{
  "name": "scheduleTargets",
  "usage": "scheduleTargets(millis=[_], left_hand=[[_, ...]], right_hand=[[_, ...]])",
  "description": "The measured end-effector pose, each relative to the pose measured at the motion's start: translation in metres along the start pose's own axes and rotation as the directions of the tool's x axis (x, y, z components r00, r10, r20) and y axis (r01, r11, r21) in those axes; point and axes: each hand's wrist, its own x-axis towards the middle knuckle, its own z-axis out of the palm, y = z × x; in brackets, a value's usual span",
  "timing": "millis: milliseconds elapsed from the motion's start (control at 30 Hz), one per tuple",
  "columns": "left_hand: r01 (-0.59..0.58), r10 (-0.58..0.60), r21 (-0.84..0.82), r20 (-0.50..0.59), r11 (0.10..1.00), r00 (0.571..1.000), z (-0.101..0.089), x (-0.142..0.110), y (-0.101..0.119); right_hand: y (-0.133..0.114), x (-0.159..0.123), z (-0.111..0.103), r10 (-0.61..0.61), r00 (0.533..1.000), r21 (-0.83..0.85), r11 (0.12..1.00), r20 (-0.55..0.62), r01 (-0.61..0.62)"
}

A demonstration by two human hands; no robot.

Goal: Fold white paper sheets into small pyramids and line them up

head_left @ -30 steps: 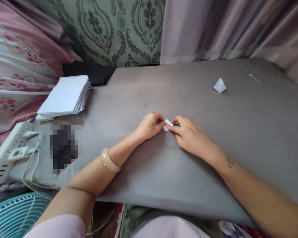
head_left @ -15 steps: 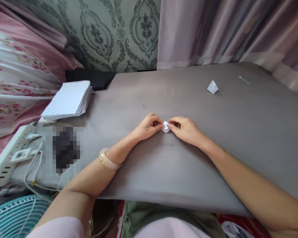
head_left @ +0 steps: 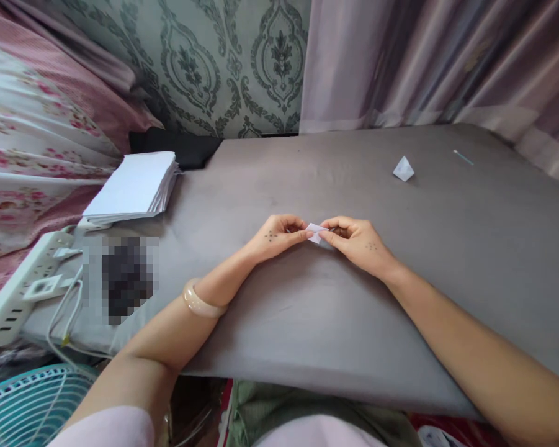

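Between my hands is a small folded piece of white paper [head_left: 316,230], held just over the grey-covered surface [head_left: 288,329]. My left hand [head_left: 286,236] pinches its left side between thumb and fingers. The right side is pinched by my right hand [head_left: 353,239], thumb on the near face. Parts of the paper are hidden behind my fingertips. Farther back on the right stands another folded white paper piece [head_left: 404,169] with a pointed top, out of reach of both hands.
A stack of white paper [head_left: 133,186] lies at the back left, in front of a black cloth-like item [head_left: 177,146]. Near it are a white power strip [head_left: 23,285] with cables and a blurred-out dark object [head_left: 128,279]. A cotton swab [head_left: 463,158] lies back right; a teal fan [head_left: 37,403] stands front left.
My right hand has shifted from fingers laid over the paper to a thumb-and-finger pinch. The folded paper has been turned and now looks wider between my fingertips. The view moved slightly.
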Motion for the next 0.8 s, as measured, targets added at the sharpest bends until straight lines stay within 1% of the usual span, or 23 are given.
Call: scheduleTargets(millis=[67,133,167,233,300,367,433,467,500,533,600,667,733,800], left_hand=[[-0.033,0.034,-0.003,0.015,0.999,0.999,0.000,-0.001,0.001],[-0.068,0.067,0.027,0.039,0.997,0.997,0.001,-0.001,0.003],[-0.087,0.084,0.069,0.043,0.994,0.995,0.001,-0.002,0.003],[-0.141,0.140,0.211,0.023,0.967,0.990,0.003,-0.002,0.004],[-0.229,0.247,0.379,0.002,0.897,0.969,0.005,-0.002,0.004],[-0.354,0.396,0.518,0.033,0.778,0.918,0.006,-0.001,0.003],[-0.468,0.522,0.623,0.109,0.627,0.846,0.006,0.001,0.000],[-0.504,0.564,0.669,0.150,0.546,0.812,0.005,0.002,-0.001],[-0.522,0.589,0.713,0.188,0.469,0.786,0.004,0.003,-0.003],[-0.525,0.599,0.752,0.220,0.399,0.770,0.004,0.004,-0.005],[-0.510,0.595,0.811,0.266,0.286,0.758,0.003,0.006,-0.007],[-0.481,0.580,0.851,0.286,0.212,0.762,0.004,0.008,-0.009],[-0.458,0.560,0.872,0.297,0.170,0.773,0.006,0.009,-0.010],[-0.458,0.537,0.876,0.317,0.151,0.782,0.008,0.010,-0.010]], right_hand=[[-0.001,0.000,0.000,0.003,1.000,-0.004,1.000,-0.025,-0.003],[-0.001,0.001,0.000,-0.001,0.999,-0.010,1.000,-0.038,0.000],[0.001,0.002,0.001,-0.009,0.999,-0.018,1.000,-0.037,0.008],[0.004,0.004,0.000,-0.055,0.998,-0.072,0.996,-0.038,0.052],[0.008,0.005,-0.001,-0.150,0.988,-0.176,0.974,-0.037,0.141],[0.010,0.004,-0.002,-0.263,0.964,-0.295,0.924,-0.025,0.245],[0.012,0.003,-0.004,-0.358,0.934,-0.421,0.847,0.000,0.325],[0.012,0.002,-0.004,-0.396,0.918,-0.497,0.795,0.012,0.349],[0.012,0.001,-0.004,-0.428,0.903,-0.578,0.729,0.032,0.366],[0.012,0.000,-0.004,-0.451,0.890,-0.659,0.652,0.058,0.374],[0.012,0.000,-0.002,-0.476,0.872,-0.785,0.493,0.119,0.376],[0.012,0.001,0.001,-0.482,0.860,-0.850,0.373,0.166,0.373],[0.013,0.003,0.004,-0.484,0.856,-0.880,0.309,0.180,0.360],[0.013,0.003,0.007,-0.476,0.860,-0.895,0.282,0.183,0.346]])
